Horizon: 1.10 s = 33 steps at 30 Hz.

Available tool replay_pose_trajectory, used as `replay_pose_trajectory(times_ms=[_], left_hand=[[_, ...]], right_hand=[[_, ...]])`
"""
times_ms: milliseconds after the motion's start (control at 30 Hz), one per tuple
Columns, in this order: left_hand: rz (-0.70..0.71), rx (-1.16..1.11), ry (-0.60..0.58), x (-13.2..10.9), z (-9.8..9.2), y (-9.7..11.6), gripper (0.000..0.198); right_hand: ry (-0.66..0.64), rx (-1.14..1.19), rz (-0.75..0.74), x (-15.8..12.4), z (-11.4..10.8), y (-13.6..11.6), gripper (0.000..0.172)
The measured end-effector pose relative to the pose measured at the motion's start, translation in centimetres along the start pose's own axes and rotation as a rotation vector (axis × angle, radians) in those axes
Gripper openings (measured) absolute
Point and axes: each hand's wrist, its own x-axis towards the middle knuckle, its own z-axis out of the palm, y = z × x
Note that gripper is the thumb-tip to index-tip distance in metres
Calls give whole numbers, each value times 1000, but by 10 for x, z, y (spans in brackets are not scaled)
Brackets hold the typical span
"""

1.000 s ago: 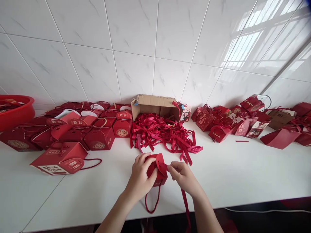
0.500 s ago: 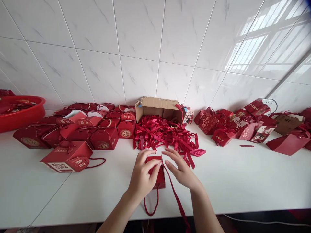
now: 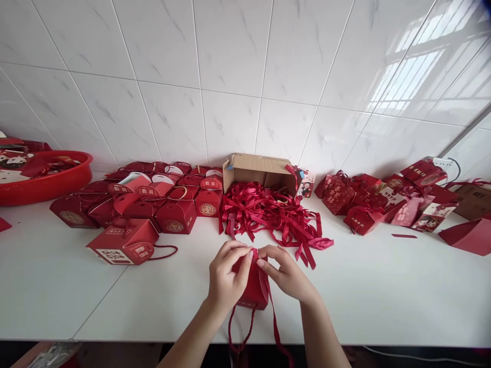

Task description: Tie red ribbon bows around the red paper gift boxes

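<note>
A small red gift box (image 3: 255, 289) lies at the table's front edge, between my hands. Its twisted red cord handle (image 3: 251, 329) loops over the edge towards me. My left hand (image 3: 229, 271) pinches a red ribbon (image 3: 275, 319) at the far end of the box, thumb against fingertips. Across from it, my right hand (image 3: 286, 273) has thumb and fingers closed at the same spot, on the ribbon as far as I can see. The ribbon's long tail runs down the box's right side and hangs past the table edge. My fingers partly cover the box top.
Behind the box, a heap of red ribbons (image 3: 268, 217) spills from an open cardboard box (image 3: 264, 162). Rows of red boxes (image 3: 174, 214) stand left, with one box (image 3: 121, 243) in front. A red basin (image 3: 72, 176) is far left; more gift boxes (image 3: 364, 219) sit right.
My right fingers have closed in beside the left ones at the ribbon. The far side of the box, open before, now looks folded over. The view has shifted slightly left.
</note>
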Motion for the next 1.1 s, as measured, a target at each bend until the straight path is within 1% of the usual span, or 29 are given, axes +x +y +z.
replay_pose_trajectory(times_ms=[67, 167, 267, 333, 400, 467, 500, 533, 567, 600, 633, 667, 733, 800, 833, 900, 967, 1100], left_hand=[[-9, -12, -3, 2, -1, 1, 11], [-30, 13, -96, 2, -5, 2, 11], [-127, 68, -164, -2, -14, 2, 24], [-198, 82, -198, -7, -21, 3, 29], [-224, 98, -296, -13, -28, 5, 32], [-215, 127, -398, -20, -31, 6, 35], [-215, 130, -417, -24, -31, 5, 35], [-226, 120, -405, -27, -30, 4, 33], [-252, 95, -368, -30, -30, 3, 29], [-294, 58, -319, -33, -29, 0, 25], [-354, 16, -272, -35, -28, -2, 22], [-425, -26, -236, -36, -27, -5, 21], [-566, -101, -195, -37, -27, -10, 24], [-662, -166, -180, -36, -27, -13, 29], [-689, -190, -171, -36, -28, -13, 30], [-719, -217, -156, -36, -28, -12, 32], [-739, -233, -146, -36, -28, -11, 33], [-758, -276, -119, -38, -27, -12, 34]], right_hand=[[1, 74, -5, -1, 0, -1, 23], [48, 237, -10, -3, -1, -7, 22], [201, 377, -43, -8, -7, -16, 16], [333, 432, -112, -14, -15, -25, 13], [452, 468, -180, -21, -24, -35, 13], [558, 501, -247, -28, -33, -44, 13], [605, 517, -278, -30, -37, -47, 13], [641, 525, -303, -31, -39, -49, 14], [658, 524, -310, -31, -39, -50, 16], [647, 512, -294, -30, -38, -50, 18], [604, 484, -253, -28, -35, -49, 21], [529, 437, -195, -25, -30, -48, 23], [326, 295, -61, -16, -15, -43, 25], [141, 131, 36, -7, 3, -38, 26], [76, 58, 67, -3, 11, -36, 26], [13, -51, 91, 3, 25, -33, 28], [-7, -119, 98, 6, 32, -31, 27], [-27, -152, 107, 6, 33, -30, 25]])
